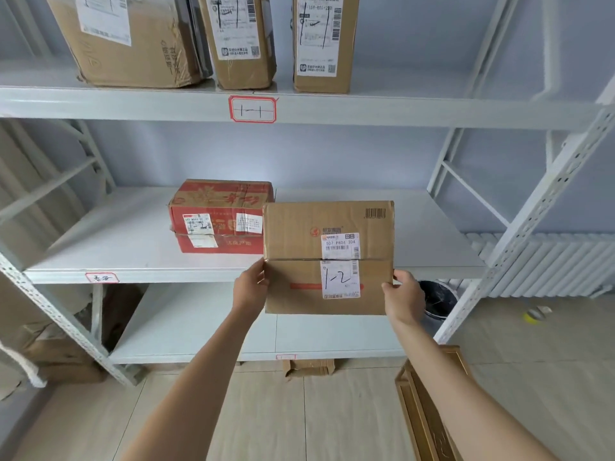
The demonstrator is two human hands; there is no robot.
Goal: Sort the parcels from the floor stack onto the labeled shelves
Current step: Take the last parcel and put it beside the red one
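Observation:
A brown cardboard parcel (299, 281) with a white label marked "1-2" hangs in front of the middle shelf (133, 271). My left hand (251, 287) grips its left edge and my right hand (404, 299) grips its right edge. A red parcel (216, 217) stands on the middle shelf just behind and to the left of the held one. Three brown parcels (133, 38) stand on the top shelf, whose front edge carries a red-framed tag (253, 109) reading "1-1". The lower shelf (199, 327) holds nothing that I can see.
A slotted white upright (519, 234) bounds the rack on the right, another (60, 314) on the left. A black bin (439, 299) and a white radiator (549, 264) stand behind the right post. A brown box (429, 404) lies on the floor at my right forearm.

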